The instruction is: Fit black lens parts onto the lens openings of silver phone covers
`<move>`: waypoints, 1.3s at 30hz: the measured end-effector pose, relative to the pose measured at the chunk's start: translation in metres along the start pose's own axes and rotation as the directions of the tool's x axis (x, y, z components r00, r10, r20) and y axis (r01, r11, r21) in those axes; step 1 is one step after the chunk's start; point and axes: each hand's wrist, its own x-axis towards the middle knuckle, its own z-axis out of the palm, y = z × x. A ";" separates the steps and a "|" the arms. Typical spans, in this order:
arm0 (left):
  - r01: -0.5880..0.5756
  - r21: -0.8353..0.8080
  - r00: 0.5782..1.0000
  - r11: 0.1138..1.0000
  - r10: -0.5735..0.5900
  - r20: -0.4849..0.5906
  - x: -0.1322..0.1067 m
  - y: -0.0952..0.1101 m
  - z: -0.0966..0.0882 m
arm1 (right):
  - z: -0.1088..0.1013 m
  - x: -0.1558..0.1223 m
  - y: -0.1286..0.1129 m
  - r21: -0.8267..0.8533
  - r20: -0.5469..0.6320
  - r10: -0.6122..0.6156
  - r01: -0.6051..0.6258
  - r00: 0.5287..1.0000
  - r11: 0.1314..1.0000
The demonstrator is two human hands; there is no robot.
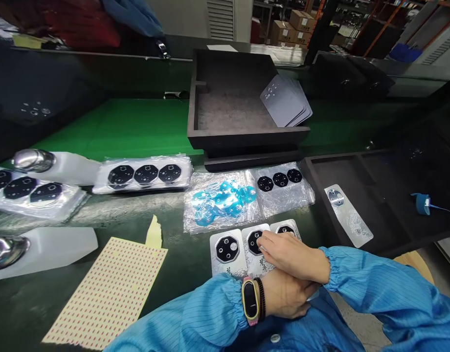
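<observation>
Three silvery phone back panels lie side by side in front of me: the left panel (219, 266), the middle panel (252, 266) and the right panel (294, 227), each with a black octagonal camera piece. My right hand (296, 256) reaches over with fingers bent together, its fingertips at the black octagon (253, 243) of the middle panel. Whatever they pinch is too small to make out. Beneath it, my left hand (285, 293), with a yellow and pink fitness band (250, 299), is closed with fingers curled, partly covering the right panel. What it holds is hidden.
Bags of blue film pieces (225, 200) and black octagons (281, 180) lie behind the panels. At left are a dotted sticker sheet (111, 293) and two pump bottles (59, 249). A dark tray (228, 132) holds grey plates (285, 102); another panel (349, 217) lies right.
</observation>
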 end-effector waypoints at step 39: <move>0.012 -0.020 0.999 1.000 -0.011 0.036 0.003 0.002 0.004 | -0.014 0.004 -0.007 -0.141 0.138 -0.088 0.107 0.986 0.984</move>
